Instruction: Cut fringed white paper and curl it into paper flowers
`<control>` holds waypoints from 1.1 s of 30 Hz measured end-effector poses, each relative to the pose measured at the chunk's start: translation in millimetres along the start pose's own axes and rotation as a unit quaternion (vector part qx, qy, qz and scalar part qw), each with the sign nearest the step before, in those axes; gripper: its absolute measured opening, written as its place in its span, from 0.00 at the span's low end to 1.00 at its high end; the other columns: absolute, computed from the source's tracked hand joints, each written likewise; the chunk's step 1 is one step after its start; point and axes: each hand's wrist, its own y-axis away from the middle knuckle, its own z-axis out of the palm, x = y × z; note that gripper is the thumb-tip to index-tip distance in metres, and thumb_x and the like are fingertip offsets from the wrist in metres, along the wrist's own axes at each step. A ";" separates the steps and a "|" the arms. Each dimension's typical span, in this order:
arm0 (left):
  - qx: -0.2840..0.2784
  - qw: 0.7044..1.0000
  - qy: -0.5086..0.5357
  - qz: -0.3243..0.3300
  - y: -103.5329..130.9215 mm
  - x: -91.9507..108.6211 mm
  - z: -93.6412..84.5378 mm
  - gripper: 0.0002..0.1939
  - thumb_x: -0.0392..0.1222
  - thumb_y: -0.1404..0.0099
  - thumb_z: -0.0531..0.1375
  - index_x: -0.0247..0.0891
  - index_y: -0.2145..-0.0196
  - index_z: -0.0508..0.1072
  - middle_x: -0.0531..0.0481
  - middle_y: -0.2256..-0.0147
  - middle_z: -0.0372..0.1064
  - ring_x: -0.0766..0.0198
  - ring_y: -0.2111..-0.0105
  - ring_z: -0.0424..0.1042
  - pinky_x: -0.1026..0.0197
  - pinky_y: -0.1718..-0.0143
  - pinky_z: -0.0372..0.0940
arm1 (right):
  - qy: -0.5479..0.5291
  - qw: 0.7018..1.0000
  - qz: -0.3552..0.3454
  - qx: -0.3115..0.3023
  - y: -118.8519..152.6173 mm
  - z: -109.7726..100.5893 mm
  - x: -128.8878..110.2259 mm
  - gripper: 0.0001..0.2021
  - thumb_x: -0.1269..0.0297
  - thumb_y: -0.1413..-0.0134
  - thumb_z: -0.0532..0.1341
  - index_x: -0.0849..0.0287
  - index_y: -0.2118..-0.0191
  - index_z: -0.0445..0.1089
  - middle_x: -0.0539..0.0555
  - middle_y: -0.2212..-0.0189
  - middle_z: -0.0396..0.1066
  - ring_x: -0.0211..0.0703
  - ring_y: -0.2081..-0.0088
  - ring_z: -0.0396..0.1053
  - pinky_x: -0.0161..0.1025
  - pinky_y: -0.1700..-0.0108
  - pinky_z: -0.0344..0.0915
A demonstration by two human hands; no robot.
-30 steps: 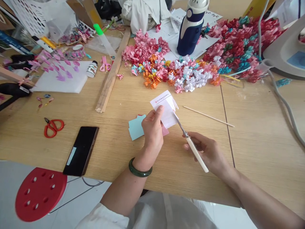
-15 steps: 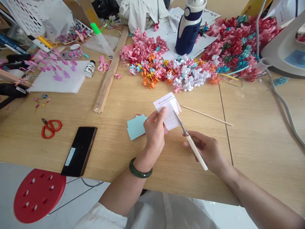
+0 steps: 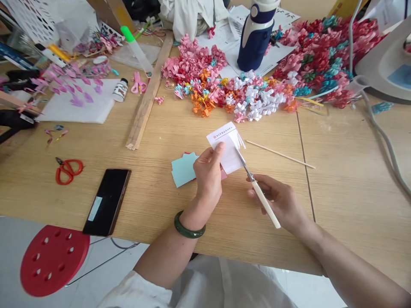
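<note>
My left hand (image 3: 208,173) pinches a white paper slip (image 3: 228,157) between thumb and fingers; a line of print runs along its top. Narrow cut strips fan out at the slip's upper right edge. Wrapped round white-handled scissors (image 3: 261,201) is my right hand (image 3: 281,199), with the blades at the slip's right side. Whether the blades are fully closed is hard to tell. Light blue paper pieces (image 3: 184,170) lie on the table just left of my left hand, with red and pink pieces partly hidden under them. A thin wooden stick (image 3: 281,154) rests beyond the scissors.
Piles of small paper flowers (image 3: 257,98) spread along the back, near a dark blue bottle (image 3: 255,40). On the left lie a phone (image 3: 107,202), red-handled snips (image 3: 68,170), pink scissors (image 3: 138,83) and a wooden bar (image 3: 149,94). A grey cable (image 3: 385,137) runs down the right.
The scissors' blades have shifted slightly on the slip, and the cut strips at its upper right stand farther apart. Both hands stay nearly in place.
</note>
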 end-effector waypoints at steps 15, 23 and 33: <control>-0.051 0.997 -0.059 -0.013 6.2 -7.4 -1.9 0.17 0.56 0.43 0.68 0.39 0.73 0.75 0.55 0.77 0.68 0.68 0.76 0.65 0.64 0.74 0.57 | -0.023 1.000 -0.009 0.019 -2.2 -0.5 2.2 0.20 0.49 0.43 0.65 0.60 0.54 0.72 0.46 0.79 0.61 0.32 0.80 0.56 0.34 0.80 0.56; -0.046 0.997 -0.059 -0.018 8.2 -4.7 -1.7 0.17 0.56 0.42 0.68 0.39 0.73 0.75 0.54 0.75 0.70 0.68 0.75 0.65 0.64 0.74 0.57 | -0.029 0.999 -0.010 0.020 -2.8 -0.8 0.0 0.18 0.50 0.43 0.65 0.59 0.55 0.72 0.44 0.80 0.58 0.32 0.80 0.55 0.33 0.79 0.55; -0.061 0.997 -0.051 -0.010 6.2 -5.6 -2.3 0.18 0.56 0.43 0.68 0.38 0.74 0.74 0.53 0.73 0.71 0.67 0.73 0.66 0.64 0.73 0.58 | -0.034 0.999 -0.015 0.009 -3.9 -1.1 -0.8 0.21 0.47 0.43 0.65 0.60 0.53 0.72 0.45 0.78 0.59 0.33 0.79 0.57 0.33 0.79 0.57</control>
